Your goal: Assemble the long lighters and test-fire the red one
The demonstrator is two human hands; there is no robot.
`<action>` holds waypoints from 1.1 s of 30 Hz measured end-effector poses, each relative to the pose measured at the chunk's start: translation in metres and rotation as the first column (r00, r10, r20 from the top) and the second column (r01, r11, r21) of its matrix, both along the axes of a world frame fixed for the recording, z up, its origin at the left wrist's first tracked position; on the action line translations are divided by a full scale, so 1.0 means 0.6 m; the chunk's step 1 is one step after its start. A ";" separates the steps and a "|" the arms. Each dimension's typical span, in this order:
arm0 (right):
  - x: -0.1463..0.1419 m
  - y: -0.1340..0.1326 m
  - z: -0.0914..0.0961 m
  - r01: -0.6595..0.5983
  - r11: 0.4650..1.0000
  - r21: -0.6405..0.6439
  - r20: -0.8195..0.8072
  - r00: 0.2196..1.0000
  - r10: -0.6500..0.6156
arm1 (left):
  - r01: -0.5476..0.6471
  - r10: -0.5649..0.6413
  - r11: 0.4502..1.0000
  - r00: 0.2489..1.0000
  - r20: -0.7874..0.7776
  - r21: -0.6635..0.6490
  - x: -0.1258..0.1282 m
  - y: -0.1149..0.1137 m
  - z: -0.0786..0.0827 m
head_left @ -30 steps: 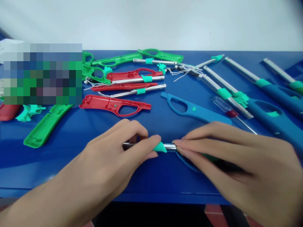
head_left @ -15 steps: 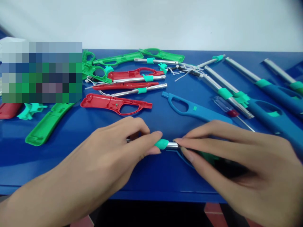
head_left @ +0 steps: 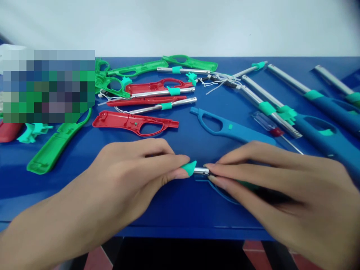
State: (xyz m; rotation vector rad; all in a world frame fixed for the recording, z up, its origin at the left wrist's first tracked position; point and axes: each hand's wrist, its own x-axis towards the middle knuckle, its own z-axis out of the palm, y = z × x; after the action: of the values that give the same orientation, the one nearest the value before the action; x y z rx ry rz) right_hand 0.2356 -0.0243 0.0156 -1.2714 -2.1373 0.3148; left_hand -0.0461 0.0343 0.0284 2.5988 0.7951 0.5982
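Between the previous view and this one the teal collar (head_left: 189,168) has turned on the metal tube (head_left: 201,171), so that a pointed tab now shows where a rounded band showed, and less bare tube lies between the two hands. Lower centre of the frame: the left hand (head_left: 126,180) is closed on the tube, thumb and forefinger pinching at the collar, the rest of the tube hidden beneath the palm. The right hand (head_left: 281,187) meets it from the right, thumb and forefinger narrowed onto the free end of the tube; a green part and a thin blue curved edge (head_left: 222,193) lie partly hidden under these fingers. The tube rests just above the blue table (head_left: 180,217), near its front edge.

The tube appears to be thin polished steel: probably light, stiff and slippery, best gripped close to the collar, where the moulded plastic gives purchase. The collar looks smooth and slightly yielding.

Upper half of the frame: a red handle shell (head_left: 135,123), a blue handle shell (head_left: 225,129), a green shell (head_left: 53,150) at left, a clear-handled screwdriver (head_left: 270,127), and finished blue lighters (head_left: 317,131) at right, all glossy hard plastic with bright tubes
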 end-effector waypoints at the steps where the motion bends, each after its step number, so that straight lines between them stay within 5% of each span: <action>1: 0.001 0.001 0.000 -0.011 1.000 -0.002 -0.002 1.000 0.011 | -0.009 0.009 1.000 1.000 -0.003 -0.005 -0.001 0.000 -0.001; 12: 0.003 -0.005 0.000 -0.026 1.000 -0.002 0.012 1.000 0.026 | -0.065 0.063 0.996 0.998 0.031 0.065 0.042 0.004 -0.001; 23: 0.005 -0.007 -0.004 -0.001 0.999 -0.033 0.004 1.000 0.002 | -0.020 0.024 0.999 0.996 -0.091 0.046 -0.010 -0.016 -0.007; 33: 0.001 -0.001 0.001 0.004 0.995 -0.097 -0.038 0.999 -0.008 | -0.062 0.096 0.970 0.986 -0.137 0.237 -0.006 -0.025 -0.009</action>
State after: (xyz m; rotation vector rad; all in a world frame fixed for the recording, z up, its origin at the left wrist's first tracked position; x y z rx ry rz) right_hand 0.2361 -0.0250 0.0160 -1.3149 -2.1078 0.4416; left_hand -0.0497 0.0191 0.0230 2.8630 0.9293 0.5556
